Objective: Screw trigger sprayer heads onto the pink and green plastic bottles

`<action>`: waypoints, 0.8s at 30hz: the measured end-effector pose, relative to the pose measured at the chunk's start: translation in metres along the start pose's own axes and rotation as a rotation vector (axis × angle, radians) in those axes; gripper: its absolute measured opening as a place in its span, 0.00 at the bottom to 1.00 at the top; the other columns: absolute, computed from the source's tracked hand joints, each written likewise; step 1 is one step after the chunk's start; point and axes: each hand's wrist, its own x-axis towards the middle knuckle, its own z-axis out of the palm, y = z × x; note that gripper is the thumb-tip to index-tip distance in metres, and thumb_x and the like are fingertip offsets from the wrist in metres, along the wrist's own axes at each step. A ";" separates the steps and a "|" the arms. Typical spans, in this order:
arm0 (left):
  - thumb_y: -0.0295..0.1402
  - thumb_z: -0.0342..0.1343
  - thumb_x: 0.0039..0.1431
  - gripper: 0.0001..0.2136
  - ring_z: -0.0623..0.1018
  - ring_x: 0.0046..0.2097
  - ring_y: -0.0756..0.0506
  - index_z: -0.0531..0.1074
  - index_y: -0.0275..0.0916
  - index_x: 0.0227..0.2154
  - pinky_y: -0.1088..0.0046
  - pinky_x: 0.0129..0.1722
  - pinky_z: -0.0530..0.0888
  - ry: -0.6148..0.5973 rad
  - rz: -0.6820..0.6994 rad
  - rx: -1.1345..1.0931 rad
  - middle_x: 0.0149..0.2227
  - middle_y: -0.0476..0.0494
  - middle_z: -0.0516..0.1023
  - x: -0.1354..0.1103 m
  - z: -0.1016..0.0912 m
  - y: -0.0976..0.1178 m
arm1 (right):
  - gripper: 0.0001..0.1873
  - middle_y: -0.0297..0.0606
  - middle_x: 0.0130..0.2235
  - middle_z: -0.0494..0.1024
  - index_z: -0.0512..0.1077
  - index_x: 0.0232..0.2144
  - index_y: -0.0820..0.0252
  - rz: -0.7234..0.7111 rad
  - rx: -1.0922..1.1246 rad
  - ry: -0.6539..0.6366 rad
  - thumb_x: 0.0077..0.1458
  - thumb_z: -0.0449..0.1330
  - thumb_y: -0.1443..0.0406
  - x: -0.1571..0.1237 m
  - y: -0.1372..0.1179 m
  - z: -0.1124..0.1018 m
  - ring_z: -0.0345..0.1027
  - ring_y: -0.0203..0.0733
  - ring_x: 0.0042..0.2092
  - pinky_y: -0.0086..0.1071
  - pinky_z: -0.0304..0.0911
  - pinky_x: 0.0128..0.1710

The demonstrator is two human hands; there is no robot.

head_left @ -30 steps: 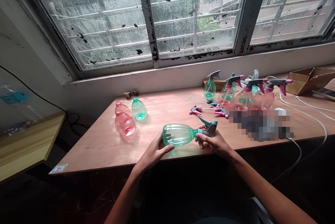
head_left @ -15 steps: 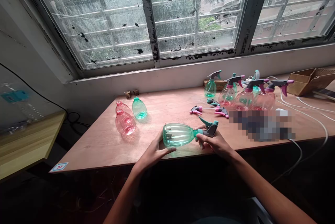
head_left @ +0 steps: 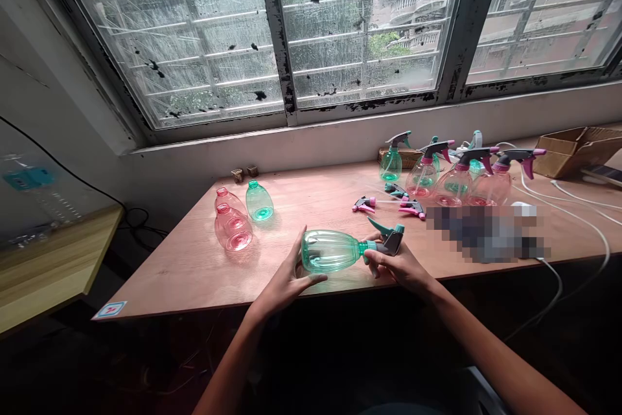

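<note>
A clear green spray bottle (head_left: 331,251) lies on its side in the air over the table's front edge, its base to the left. My left hand (head_left: 289,279) cups the base, with the thumb below and the fingers behind it. My right hand (head_left: 396,265) grips the neck, where the grey and teal trigger head (head_left: 390,237) meets the bottle. Behind my right hand, several loose trigger heads (head_left: 363,204) lie on the table. To the left stand two pink bottles (head_left: 234,230) and a green bottle (head_left: 259,201), all without heads.
The wooden table (head_left: 170,272) runs beneath a barred window. At the back right stand several pink and green bottles (head_left: 451,185) with heads fitted. A cardboard box (head_left: 578,149), white cables (head_left: 583,204) and a pixelated patch (head_left: 486,234) are on the right.
Almost nothing differs. The bottle's base has shifted very slightly left and down, and both hands keep their hold.
</note>
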 end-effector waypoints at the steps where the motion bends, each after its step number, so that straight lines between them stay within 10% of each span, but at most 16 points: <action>1: 0.34 0.65 0.55 0.49 0.58 0.69 0.35 0.37 0.49 0.70 0.53 0.66 0.59 -0.003 0.003 -0.030 0.69 0.38 0.55 0.000 0.001 -0.001 | 0.18 0.32 0.26 0.76 0.71 0.38 0.60 0.004 0.000 0.003 0.50 0.70 0.57 0.000 0.000 0.000 0.67 0.36 0.21 0.32 0.62 0.24; 10: 0.38 0.63 0.57 0.39 0.62 0.66 0.32 0.51 0.45 0.68 0.51 0.65 0.61 -0.028 -0.030 0.047 0.66 0.37 0.62 -0.001 0.000 0.009 | 0.19 0.33 0.26 0.77 0.70 0.37 0.59 0.029 -0.018 0.009 0.49 0.71 0.55 0.000 0.000 0.000 0.68 0.37 0.22 0.32 0.63 0.23; 18: 0.35 0.66 0.54 0.51 0.59 0.68 0.33 0.34 0.49 0.70 0.51 0.67 0.57 -0.019 -0.022 0.019 0.70 0.36 0.54 -0.002 0.000 -0.002 | 0.17 0.33 0.26 0.76 0.70 0.36 0.59 0.020 -0.027 -0.001 0.51 0.69 0.56 -0.001 0.000 -0.001 0.67 0.36 0.20 0.31 0.62 0.21; 24: 0.39 0.61 0.60 0.37 0.63 0.66 0.33 0.50 0.44 0.68 0.53 0.65 0.62 -0.046 -0.015 0.040 0.66 0.38 0.62 -0.002 0.001 0.011 | 0.16 0.33 0.27 0.77 0.69 0.37 0.59 0.009 -0.054 -0.026 0.53 0.68 0.57 -0.001 0.001 -0.002 0.68 0.36 0.20 0.30 0.62 0.20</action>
